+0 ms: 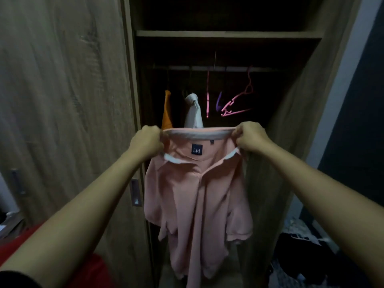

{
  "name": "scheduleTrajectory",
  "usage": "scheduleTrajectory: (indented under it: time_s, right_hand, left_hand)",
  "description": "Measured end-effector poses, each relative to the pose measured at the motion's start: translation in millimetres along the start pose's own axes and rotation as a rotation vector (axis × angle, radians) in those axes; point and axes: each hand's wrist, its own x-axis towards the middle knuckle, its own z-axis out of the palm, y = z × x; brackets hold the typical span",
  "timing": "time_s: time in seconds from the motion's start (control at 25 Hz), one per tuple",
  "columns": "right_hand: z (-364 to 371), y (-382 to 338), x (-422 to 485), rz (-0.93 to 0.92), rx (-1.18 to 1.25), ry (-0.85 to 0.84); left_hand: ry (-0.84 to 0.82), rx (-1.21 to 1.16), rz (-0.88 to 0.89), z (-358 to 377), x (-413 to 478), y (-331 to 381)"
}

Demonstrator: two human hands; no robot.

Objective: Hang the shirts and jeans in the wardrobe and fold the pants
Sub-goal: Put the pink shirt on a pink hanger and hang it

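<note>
While the wardrobe (207, 34) stands open, a pink polo shirt (197, 194) hangs before it, the left grip (145, 142) and right grip (251, 138) each pinching a collar end, spreading the neck, likely to admit the spare pink hanger (230, 103).

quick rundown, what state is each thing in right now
pink polo shirt, held up by its collar, not hung
left hand, gripping the collar's left end
right hand, gripping the collar's right end
wardrobe, open
orange shirt, hanging on the rail
white shirt, hanging on the rail
pink hanger, empty, tilted on the rail
</note>
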Motion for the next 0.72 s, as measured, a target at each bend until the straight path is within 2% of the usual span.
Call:
scheduleTrajectory:
  time_s: [0.16,0.28,0.4,0.52,0.56,0.72]
  right_hand:
    - [-1.1,11.1,3.0,0.025,0.042,-0.030]
    - [-14.3,16.6,19.4,0.039,0.050,-0.038]
    - [-31.1,13.3,39.1,0.017,0.046,-0.035]
    - [-40.0,13.2,66.1,-0.034,-0.076,-0.087]
    - [-41.9,12.2,77.1,-0.055,-0.117,-0.092]
    - [-44.9,3.2,94.8,-0.101,-0.194,-0.094]
  left_hand:
    - [0.089,-0.080,0.037,12.4,16.4,2.2]
    - [0.097,-0.225,-0.017,15.2,31.9,18.8]
    - [0.030,-0.383,-0.049,20.5,50.6,27.4]
    - [-0.129,-0.555,0.036,27.3,74.7,50.8]
    - [-0.115,-0.547,0.054,31.1,88.8,60.9]
    - [0.140,-0.502,0.003,38.9,148.9,104.2]
